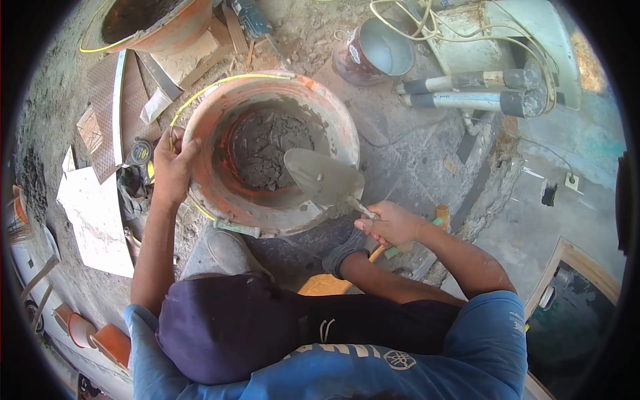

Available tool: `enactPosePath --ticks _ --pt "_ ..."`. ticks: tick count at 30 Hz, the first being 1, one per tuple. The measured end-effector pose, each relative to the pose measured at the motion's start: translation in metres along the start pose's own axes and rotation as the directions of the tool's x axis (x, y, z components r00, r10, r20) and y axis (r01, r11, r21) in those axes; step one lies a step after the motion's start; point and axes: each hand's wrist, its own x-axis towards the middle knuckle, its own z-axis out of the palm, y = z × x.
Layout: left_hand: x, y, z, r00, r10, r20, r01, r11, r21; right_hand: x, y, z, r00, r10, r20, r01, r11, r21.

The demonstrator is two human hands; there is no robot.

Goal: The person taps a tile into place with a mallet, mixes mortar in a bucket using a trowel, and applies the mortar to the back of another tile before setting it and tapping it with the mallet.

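A worn orange bucket [341, 123] stands before me, its inside caked with grey residue and wet grey mortar [267, 143] at the bottom. At its left rim is my left hand [175, 165], closed on the edge with the thumb on the near side and the fingers partly hidden. My right hand [390, 224] grips the handle of a pointing trowel [319, 173]. The grey-smeared blade lies over the right rim, its tip above the mortar. The bucket's yellow wire handle [230, 80] follows the left rim, and its green grip [237, 229] hangs at the front.
Another mortar bucket [163, 33] stands at the upper left, near a blue power tool [248, 17]. A smaller pail [377, 53] sits behind the bucket. Tiles [100, 220] and a tape measure [141, 152] lie left. Pipes [473, 100] and a cable [427, 17] are at the upper right.
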Motion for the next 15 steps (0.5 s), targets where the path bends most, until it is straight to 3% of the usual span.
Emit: enactPosePath --ticks 4,6,9,11,13,15 --pt "-0.004 0.009 0.005 1.0 -0.005 0.0 0.005 1.0 -0.015 -0.013 0.032 -0.009 0.997 0.072 -0.036 -0.071 0.997 0.024" --pt "-0.003 0.006 0.005 1.0 -0.018 0.004 0.018 1.0 -0.02 -0.035 0.059 -0.023 0.974 0.218 -0.056 -0.224 0.963 -0.147" --pt "-0.006 0.013 0.009 1.0 0.014 0.0 -0.014 1.0 0.014 -0.076 0.081 -0.043 0.957 0.231 -0.176 -0.275 0.915 -0.294" --pt "-0.014 0.022 0.017 1.0 0.016 0.003 -0.016 0.999 0.042 -0.107 0.072 -0.049 0.893 0.179 -0.413 -0.347 0.857 -0.38" --pt "-0.025 0.044 0.034 0.999 0.053 -0.005 -0.053 0.997 0.048 -0.133 0.045 -0.051 0.848 -0.025 -0.529 -0.251 0.861 -0.443" --pt "-0.04 0.049 0.048 0.995 0.094 0.013 -0.095 0.991 0.095 -0.16 -0.011 -0.051 0.791 -0.265 -0.552 -0.335 0.567 -0.752"
